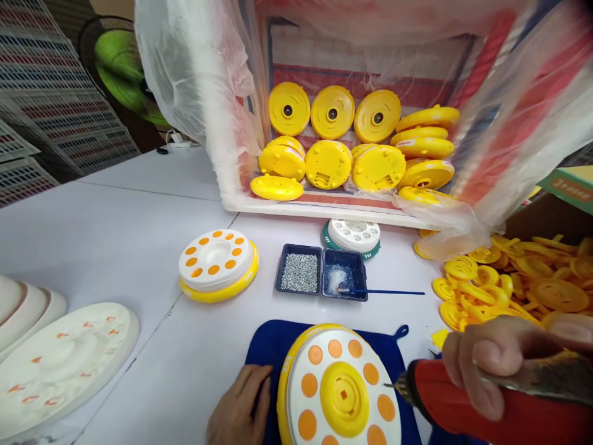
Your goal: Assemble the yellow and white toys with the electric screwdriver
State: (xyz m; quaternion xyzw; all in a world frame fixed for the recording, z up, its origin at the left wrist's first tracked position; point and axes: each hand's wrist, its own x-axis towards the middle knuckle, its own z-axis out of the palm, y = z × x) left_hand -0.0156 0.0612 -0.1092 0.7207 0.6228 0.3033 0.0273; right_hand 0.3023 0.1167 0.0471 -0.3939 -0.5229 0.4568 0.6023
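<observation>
A round toy base (343, 395) lies on a dark blue cloth (264, 340), with a white top, a ring of orange discs and a yellow hub. My left hand (241, 405) rests at its left side, fingers curled together over the cloth; anything inside them is hidden. In my right hand (491, 364) is a red electric screwdriver (454, 395), its thin bit pointing left over the base's right rim. Further back are a blue box (301, 272) of small metal screws and an open compartment of whitish grease (337, 278) with a blue-handled brush (393, 292) across it.
A plastic-lined crate (296, 213) of stacked yellow discs (332, 111) stands behind. Another yellow-white base (215, 262) and a green-white one (354, 236) sit on the table. Loose yellow parts (491, 290) pile up at right; white round covers (69, 364) are at left, a green fan (123, 68) beyond.
</observation>
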